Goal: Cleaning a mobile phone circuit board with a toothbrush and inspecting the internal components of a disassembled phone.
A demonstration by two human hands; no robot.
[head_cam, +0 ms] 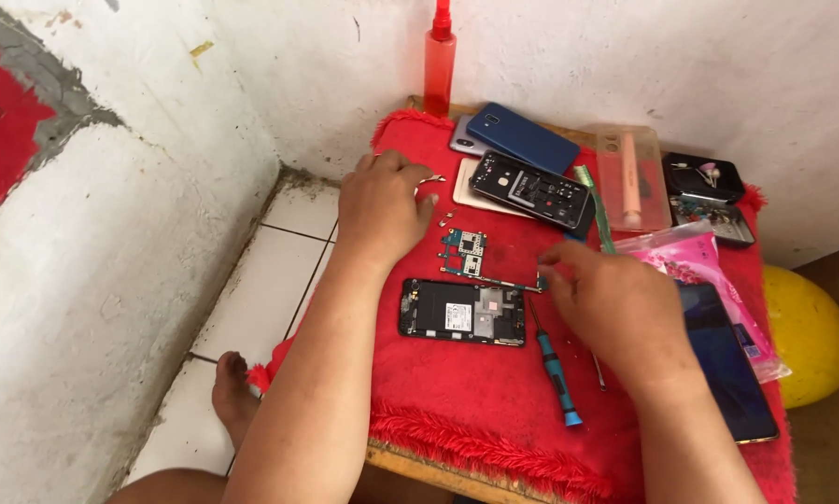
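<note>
Near the worktop's middle lies the opened phone (462,312), circuit board (464,252) just behind it: light, stiff, fragile, best gripped by its edges. Left hand (382,205) pinches small parts; right hand (615,303) curls, hold unclear.

One head camera, looking down.
It sits above the person's forearms, close in, facing forward and down over the desk (438,462) toward the white wall corner; tiled floor (251,308) shows at left. No second view shares the scene.
</note>
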